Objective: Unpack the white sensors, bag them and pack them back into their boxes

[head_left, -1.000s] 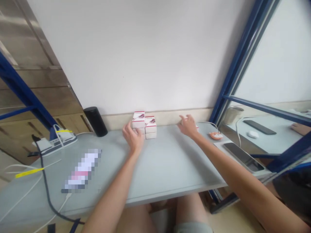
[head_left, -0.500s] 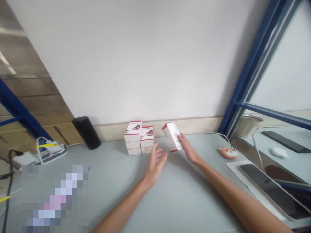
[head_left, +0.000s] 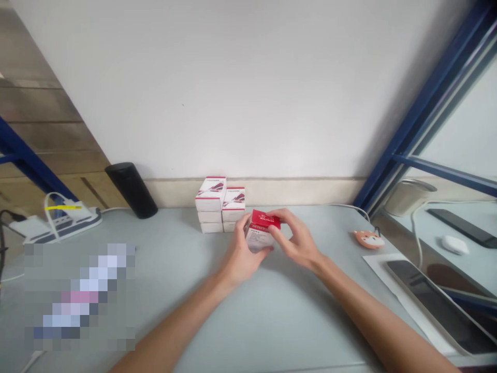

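Between my two hands is a small red-and-white cardboard box (head_left: 261, 237), its red end with white lettering turned up toward me. My left hand (head_left: 239, 255) wraps round its left side and underside. With thumb and fingers, my right hand (head_left: 295, 239) grips the red end at the right. Just behind and to the left stand stacked white boxes (head_left: 212, 204) with red edges and a dark red pattern on top, in two columns. The left column is taller than the right one, and the held box partly hides the right column's lower part.
A black cylinder (head_left: 132, 190) leans at the back left, near a power strip (head_left: 73, 228) with cables. An orange animal-face case (head_left: 368, 239) and a dark phone-like slab (head_left: 430, 300) lie at right, beside a glass panel in a blue frame (head_left: 423, 111). A pixelated patch covers the left front.
The box has turned so its red end faces up. My left hand, apart from it before, has closed on it, and my right hand has shifted its grip to the red end.
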Demonstrator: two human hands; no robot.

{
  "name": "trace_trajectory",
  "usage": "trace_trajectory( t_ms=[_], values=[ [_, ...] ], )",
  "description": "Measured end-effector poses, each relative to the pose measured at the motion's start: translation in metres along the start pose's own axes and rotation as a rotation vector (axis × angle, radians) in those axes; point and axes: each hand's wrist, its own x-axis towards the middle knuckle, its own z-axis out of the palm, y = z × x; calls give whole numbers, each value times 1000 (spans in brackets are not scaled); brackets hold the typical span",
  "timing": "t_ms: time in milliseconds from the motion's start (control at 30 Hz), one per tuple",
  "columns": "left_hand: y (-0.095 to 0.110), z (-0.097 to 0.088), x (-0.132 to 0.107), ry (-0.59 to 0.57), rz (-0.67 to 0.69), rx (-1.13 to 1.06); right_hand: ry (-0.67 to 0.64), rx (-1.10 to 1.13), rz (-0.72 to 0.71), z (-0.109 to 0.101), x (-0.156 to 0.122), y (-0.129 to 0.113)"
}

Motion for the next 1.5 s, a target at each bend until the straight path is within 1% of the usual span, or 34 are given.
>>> trace_trajectory(
  t_ms=[67,100,200,233,267,333,367,433,467,500,533,567,600,633,667,700,733,767,800,833,900,967,1000,1033,1100,1167,1267,1333,1400,1433,1500],
  values=[
    [-4,1,-1,-29,71,8,36,52,42,-1,1,-3],
    [-4,1,-1,-33,127,40,79,85,77,-3,2,-5],
    [4,-4,1,-34,396,231,251,160,214,-9,8,-11],
    [9,-7,2,-46,508,301,275,193,274,-11,10,-13],
    [16,-11,3,-54,612,371,263,239,343,-13,12,-15],
    [31,-19,8,-32,815,508,145,377,492,-12,13,-18],
    [38,-23,11,-37,894,539,59,451,556,-11,12,-18],
    [49,-28,15,-109,984,560,-99,550,636,-6,10,-17],
    [53,-30,17,-134,997,550,-131,554,650,-3,9,-15],
    [55,-30,19,-148,996,526,-113,520,636,-1,8,-13],
    [56,-30,20,-146,981,494,-41,453,585,0,6,-12],
    [55,-29,20,-131,955,460,63,360,490,0,5,-11],
    [54,-29,21,-109,924,432,157,252,356,-1,4,-11],
    [52,-28,21,-87,891,414,209,146,192,-4,3,-12],
    [49,-28,21,-63,863,405,206,52,20,-6,2,-14],
    [46,-29,21,-37,842,403,158,-31,-135,-9,0,-16],
    [43,-29,22,-12,832,404,86,-101,-253,-11,-1,-19],
    [39,-30,22,6,832,401,18,-163,-332,-13,-2,-22],
    [36,-30,21,18,826,394,-31,-222,-380,-14,-3,-24],
    [34,-30,21,27,813,381,-60,-278,-400,-14,-4,-26],
    [29,-30,20,36,735,344,-76,-352,-384,-13,-5,-28],
    [26,-28,19,51,646,301,-70,-359,-340,-12,-5,-28],
    [25,-28,18,58,626,286,-70,-344,-322,-12,-5,-28],
    [24,-27,18,59,629,276,-77,-336,-313,-12,-4,-28],
    [25,-27,18,53,686,251,-103,-361,-322,-14,-4,-27],
    [28,-28,18,19,728,230,-94,-403,-329,-17,-3,-25],
    [34,-28,17,-32,728,246,20,-394,-285,-22,-2,-20],
    [37,-26,16,-28,721,265,116,-386,-241,-24,0,-18],
    [38,-25,15,-17,709,260,163,-375,-210,-24,1,-16],
    [38,-24,14,-20,697,252,150,-361,-203,-24,2,-16],
    [38,-24,14,-32,662,242,61,-323,-197,-24,2,-17]
  ],
)
